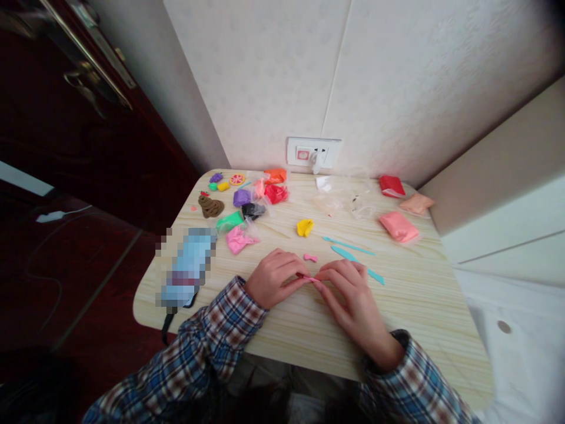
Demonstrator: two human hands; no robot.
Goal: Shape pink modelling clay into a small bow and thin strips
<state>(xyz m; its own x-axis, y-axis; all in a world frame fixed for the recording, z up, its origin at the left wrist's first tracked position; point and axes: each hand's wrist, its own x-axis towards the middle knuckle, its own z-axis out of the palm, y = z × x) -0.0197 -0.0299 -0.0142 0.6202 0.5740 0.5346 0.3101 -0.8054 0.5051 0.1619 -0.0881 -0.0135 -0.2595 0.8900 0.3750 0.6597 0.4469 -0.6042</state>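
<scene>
Between my two hands is a thin strip of pink modelling clay [312, 280], held a little above the table. My left hand [279, 278] pinches its left end between thumb and fingers. On the other end, my right hand [348, 297] is closed in a pinch as well. Just beyond the fingertips lies a small pink clay bow [310, 258]. A yellow clay lump [304, 228] sits farther back. Two blue modelling tools, a wide knife [357, 264] and a thin stick [348, 245], lie beside my right hand.
Bags of coloured clay, such as a pink bag [241, 238], crowd the table's [410, 318] left back. Near them sit a brown coiled clay piece [210, 206] and small clay fruits. A blurred-out phone [189, 265] lies left. More bags [398, 227] are at right; a wall socket [314, 154] is behind.
</scene>
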